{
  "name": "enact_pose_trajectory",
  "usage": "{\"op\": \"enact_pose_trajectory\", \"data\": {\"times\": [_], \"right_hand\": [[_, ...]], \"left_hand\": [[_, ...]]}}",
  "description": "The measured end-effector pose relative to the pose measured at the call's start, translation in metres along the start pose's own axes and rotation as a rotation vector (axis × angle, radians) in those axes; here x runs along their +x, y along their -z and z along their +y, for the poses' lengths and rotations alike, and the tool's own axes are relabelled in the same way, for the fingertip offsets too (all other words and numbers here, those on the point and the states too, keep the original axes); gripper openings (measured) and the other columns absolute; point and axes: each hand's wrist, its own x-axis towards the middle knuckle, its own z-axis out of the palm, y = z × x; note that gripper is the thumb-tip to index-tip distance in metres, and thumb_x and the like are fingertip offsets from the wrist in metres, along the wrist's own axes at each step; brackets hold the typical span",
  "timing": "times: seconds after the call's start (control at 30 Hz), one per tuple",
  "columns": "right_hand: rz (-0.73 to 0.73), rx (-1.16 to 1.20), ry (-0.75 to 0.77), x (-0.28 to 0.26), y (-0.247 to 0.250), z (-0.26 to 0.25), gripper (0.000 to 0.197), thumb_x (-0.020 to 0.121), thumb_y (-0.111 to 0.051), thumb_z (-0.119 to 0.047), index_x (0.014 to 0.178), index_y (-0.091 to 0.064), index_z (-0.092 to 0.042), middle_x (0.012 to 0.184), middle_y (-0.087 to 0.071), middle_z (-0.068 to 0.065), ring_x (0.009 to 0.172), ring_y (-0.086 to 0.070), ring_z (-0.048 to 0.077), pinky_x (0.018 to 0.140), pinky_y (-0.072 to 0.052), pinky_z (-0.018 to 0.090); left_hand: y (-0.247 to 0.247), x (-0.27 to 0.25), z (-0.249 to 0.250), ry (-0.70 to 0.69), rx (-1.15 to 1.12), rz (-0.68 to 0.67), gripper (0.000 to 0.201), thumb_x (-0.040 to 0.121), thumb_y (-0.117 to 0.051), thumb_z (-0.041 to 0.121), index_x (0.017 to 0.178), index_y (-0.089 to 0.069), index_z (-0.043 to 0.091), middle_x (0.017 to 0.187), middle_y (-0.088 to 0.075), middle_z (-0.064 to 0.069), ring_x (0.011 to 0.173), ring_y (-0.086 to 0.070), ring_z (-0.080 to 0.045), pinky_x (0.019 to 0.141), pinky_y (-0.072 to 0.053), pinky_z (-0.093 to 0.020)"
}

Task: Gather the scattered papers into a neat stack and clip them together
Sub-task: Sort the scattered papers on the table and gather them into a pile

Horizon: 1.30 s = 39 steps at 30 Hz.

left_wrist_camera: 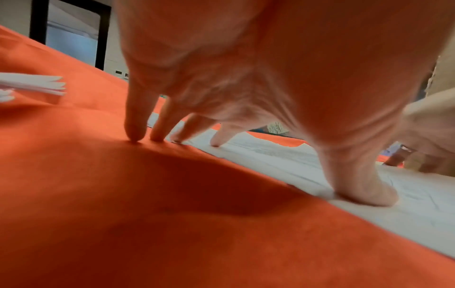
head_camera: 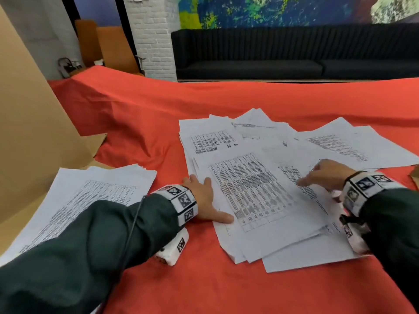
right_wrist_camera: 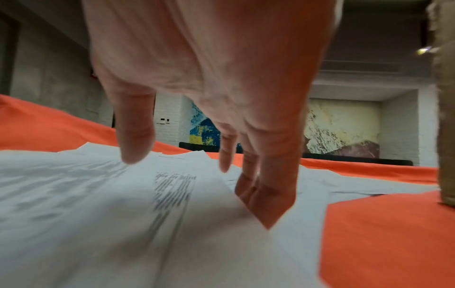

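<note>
Orange cloth (head_camera: 158,279) covers the whole table, rumpled toward its far edge, with a dark sofa (head_camera: 294,53) and a painted wall behind. From my seat I log two groups of paper: the scattered papers (head_camera: 260,141), fanned loosely across the middle of the cloth and running toward its right edge, and a second, tidier batch (head_camera: 90,196) at the near left edge, partly under my left sleeve and well apart from the fan. My left hand (head_camera: 204,200) lies flat on the fan's left margin; the left wrist view shows the fingertips (left_wrist_camera: 134,134) of the outer two fingers on bare cloth and the other two, with the thumb, pressing paper, so it straddles that edge with nothing held. My right hand (head_camera: 326,174) sits over the fan's right part, palm down, fingers slack and spread; the right wrist view shows its fingers (right_wrist_camera: 268,196) tipped down at a top sheet's corner, thumb clear, gripping nothing. Key relation, as I judge it: the fan lies between my two hands, its top printed sheet (head_camera: 251,189) running long axis near-to-far and slightly skewed, so the coming move is an inward squeeze from both sides. Sheets at the far right (head_camera: 353,146) lie beyond my right hand, which is nearer to them. No clip is visible in any view.
</note>
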Motion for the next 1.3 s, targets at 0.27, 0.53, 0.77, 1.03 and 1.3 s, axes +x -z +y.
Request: {"op": "enact_pose_trajectory", "data": {"times": [0.27,0.53,0.77,1.03,1.3], "right_hand": [[-0.005,-0.034,0.028,-0.001,-0.037,-0.054,0.066,0.065,-0.094,-0.028,0.114,-0.060,0.000,0.093,-0.065,0.009,0.086,-0.063,0.028,0.074,-0.048,0.029],[0.209,0.184,0.075,0.004,-0.017,-0.048,0.044,0.074,-0.090,-0.025,0.099,-0.062,-0.003,0.086,-0.064,0.009,0.071,-0.058,0.022,0.052,-0.035,0.024],[-0.149,0.205,0.004,0.006,0.015,0.015,0.035,0.072,-0.086,-0.012,0.102,-0.071,0.000,0.090,-0.077,0.022,0.086,-0.075,0.044,0.087,-0.058,0.060],[-0.048,-0.007,0.026,0.003,0.034,0.046,0.026,0.071,-0.090,-0.018,0.093,-0.077,-0.012,0.084,-0.078,0.007,0.088,-0.073,0.030,0.089,-0.059,0.047],[-0.002,0.668,0.216,-0.018,0.013,0.047,0.034,0.089,-0.064,0.013,0.112,-0.069,-0.012,0.095,-0.077,0.017,0.077,-0.075,0.028,0.064,-0.063,0.039]], "left_hand": [[-0.007,0.009,0.025,-0.136,-0.023,-0.015,0.122,0.074,-0.056,0.086,0.162,0.005,0.027,0.170,0.007,-0.017,0.156,-0.002,-0.043,0.124,-0.018,-0.055],[-0.009,0.021,0.016,-0.176,-0.128,0.063,0.141,0.057,-0.071,0.087,0.160,0.007,0.030,0.170,0.001,-0.008,0.155,-0.012,-0.039,0.122,-0.026,-0.057],[-0.001,0.020,-0.013,-0.074,-0.200,0.146,0.126,0.062,-0.075,0.079,0.156,-0.025,0.012,0.158,-0.034,-0.010,0.144,-0.034,-0.032,0.121,-0.030,-0.041],[0.000,0.024,-0.013,-0.120,-0.149,0.117,0.114,0.061,-0.064,0.087,0.153,-0.035,0.026,0.154,-0.042,-0.005,0.139,-0.043,-0.031,0.116,-0.038,-0.044],[0.007,0.019,-0.002,-0.329,-0.754,0.204,0.069,0.076,-0.065,0.076,0.128,-0.067,0.031,0.126,-0.069,0.015,0.117,-0.063,-0.006,0.108,-0.048,-0.031]]}}
